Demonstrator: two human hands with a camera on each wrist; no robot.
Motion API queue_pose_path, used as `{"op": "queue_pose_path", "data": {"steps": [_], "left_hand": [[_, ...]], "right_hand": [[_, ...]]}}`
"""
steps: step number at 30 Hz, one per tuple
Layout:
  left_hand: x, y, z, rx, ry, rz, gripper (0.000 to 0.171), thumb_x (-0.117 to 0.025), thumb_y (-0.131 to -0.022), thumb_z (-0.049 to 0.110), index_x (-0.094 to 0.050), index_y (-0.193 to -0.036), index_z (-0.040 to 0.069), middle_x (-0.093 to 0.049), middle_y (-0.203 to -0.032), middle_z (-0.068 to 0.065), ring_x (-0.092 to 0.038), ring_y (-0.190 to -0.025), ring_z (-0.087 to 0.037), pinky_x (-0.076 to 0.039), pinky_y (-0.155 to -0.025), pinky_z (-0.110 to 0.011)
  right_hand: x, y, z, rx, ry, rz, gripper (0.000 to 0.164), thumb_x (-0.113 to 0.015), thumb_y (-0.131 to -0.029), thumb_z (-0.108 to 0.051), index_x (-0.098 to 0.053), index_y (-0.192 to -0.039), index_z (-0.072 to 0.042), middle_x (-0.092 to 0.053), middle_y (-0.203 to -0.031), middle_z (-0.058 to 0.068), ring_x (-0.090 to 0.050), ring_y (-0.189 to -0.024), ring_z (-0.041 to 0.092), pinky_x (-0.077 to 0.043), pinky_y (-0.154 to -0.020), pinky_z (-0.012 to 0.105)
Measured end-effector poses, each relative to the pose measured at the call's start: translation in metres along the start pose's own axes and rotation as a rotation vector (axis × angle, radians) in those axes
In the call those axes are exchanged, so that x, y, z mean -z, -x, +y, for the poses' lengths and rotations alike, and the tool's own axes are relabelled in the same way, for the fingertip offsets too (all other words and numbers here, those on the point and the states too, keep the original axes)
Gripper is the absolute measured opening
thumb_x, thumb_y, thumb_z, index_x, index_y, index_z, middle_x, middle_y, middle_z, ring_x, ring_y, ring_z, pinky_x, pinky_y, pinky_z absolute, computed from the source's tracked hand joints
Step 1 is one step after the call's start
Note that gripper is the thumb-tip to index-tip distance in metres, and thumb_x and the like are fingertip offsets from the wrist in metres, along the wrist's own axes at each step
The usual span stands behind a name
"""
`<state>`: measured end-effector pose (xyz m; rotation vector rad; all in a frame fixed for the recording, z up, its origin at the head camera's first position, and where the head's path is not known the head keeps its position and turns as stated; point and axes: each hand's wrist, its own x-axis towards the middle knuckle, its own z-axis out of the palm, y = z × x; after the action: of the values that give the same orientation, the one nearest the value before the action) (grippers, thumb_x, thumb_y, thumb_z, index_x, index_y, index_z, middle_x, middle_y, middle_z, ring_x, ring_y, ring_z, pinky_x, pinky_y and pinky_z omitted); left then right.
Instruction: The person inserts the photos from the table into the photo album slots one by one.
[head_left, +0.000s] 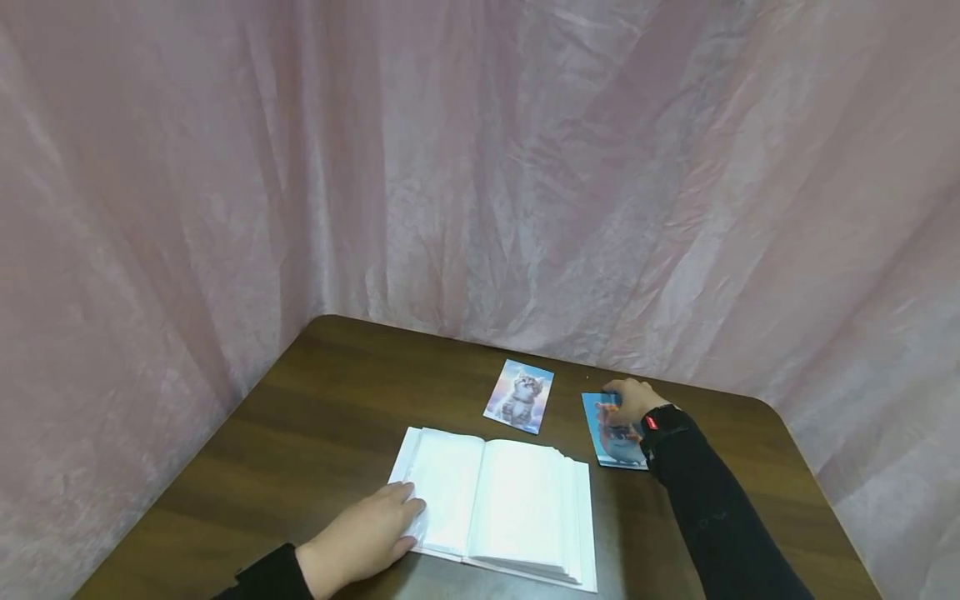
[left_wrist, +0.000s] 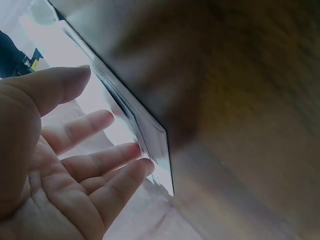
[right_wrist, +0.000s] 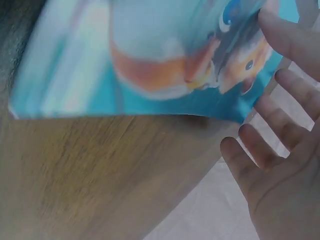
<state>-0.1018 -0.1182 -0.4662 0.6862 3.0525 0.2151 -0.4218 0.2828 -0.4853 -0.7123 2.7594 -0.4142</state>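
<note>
An open photo album [head_left: 521, 500] with blank white pages lies at the table's front. My left hand [head_left: 367, 533] rests on its left page near the outer edge, fingers loosely extended. In the left wrist view, those fingers [left_wrist: 80, 130] touch the page by the album's edge [left_wrist: 159, 140]. To the right of the album, my right hand [head_left: 633, 398] pinches the far edge of a blue picture card [head_left: 618, 448] with an orange and white animal on it. The right wrist view has the thumb [right_wrist: 287, 37] on the card's printed face, other fingers at its edge.
A second picture card [head_left: 519, 396], showing a grey kitten, lies behind the album. The brown wooden table [head_left: 300, 417] has rounded far corners. Pinkish curtains [head_left: 480, 167] hang behind it and along both sides.
</note>
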Motion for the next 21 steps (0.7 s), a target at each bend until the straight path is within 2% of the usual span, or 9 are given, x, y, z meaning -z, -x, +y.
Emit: {"op": "queue_pose_path", "data": {"steps": [3,6,11,16,21], "left_hand": [[0.002,-0.002,0.0,0.0,-0.013,-0.01,0.041,-0.077,-0.088,0.029,-0.069,-0.12,0.005,-0.064,-0.124,-0.02,-0.061,-0.118,-0.034,-0.052,-0.097,-0.047],[0.004,-0.004,0.002,-0.002,-0.012,-0.017,0.041,-0.076,-0.089,0.03,-0.069,-0.122,0.007,-0.063,-0.127,-0.019,-0.06,-0.12,-0.034,-0.051,-0.098,-0.047],[0.005,-0.007,0.008,-0.018,0.002,-0.027,0.042,-0.076,-0.089,0.031,-0.069,-0.125,0.008,-0.06,-0.134,-0.018,-0.056,-0.125,-0.035,-0.049,-0.101,-0.048],[0.002,-0.008,0.016,-0.04,0.034,-0.074,0.048,-0.073,-0.092,0.033,-0.064,-0.135,0.014,-0.05,-0.146,-0.021,-0.05,-0.133,-0.038,-0.048,-0.102,-0.048],[0.0,-0.008,0.018,-0.024,0.083,-0.136,0.052,-0.071,-0.094,0.034,-0.059,-0.142,0.018,-0.044,-0.149,-0.026,-0.044,-0.137,-0.041,-0.048,-0.103,-0.048]], "right_hand": [[0.002,0.001,0.0,0.003,0.011,0.037,0.064,-0.085,-0.072,-0.02,-0.063,-0.129,0.001,-0.059,-0.126,0.027,-0.048,-0.115,0.053,-0.046,-0.092,0.062],[0.004,0.003,0.0,-0.031,-0.004,0.064,0.063,-0.087,-0.071,-0.02,-0.065,-0.126,-0.001,-0.057,-0.126,0.027,-0.045,-0.114,0.052,-0.048,-0.09,0.062],[0.006,0.01,-0.002,-0.085,-0.067,0.049,0.058,-0.084,-0.074,-0.014,-0.06,-0.127,-0.004,-0.048,-0.135,0.029,-0.045,-0.117,0.057,-0.05,-0.085,0.063],[0.002,0.014,0.001,-0.044,-0.064,0.067,0.057,-0.081,-0.074,-0.005,-0.057,-0.126,-0.003,-0.051,-0.131,0.027,-0.057,-0.112,0.046,-0.052,-0.086,0.054],[-0.004,0.014,-0.001,0.015,0.002,0.138,0.048,-0.075,-0.079,0.005,-0.06,-0.125,0.001,-0.06,-0.123,0.027,-0.058,-0.114,0.045,-0.048,-0.095,0.056]]}}
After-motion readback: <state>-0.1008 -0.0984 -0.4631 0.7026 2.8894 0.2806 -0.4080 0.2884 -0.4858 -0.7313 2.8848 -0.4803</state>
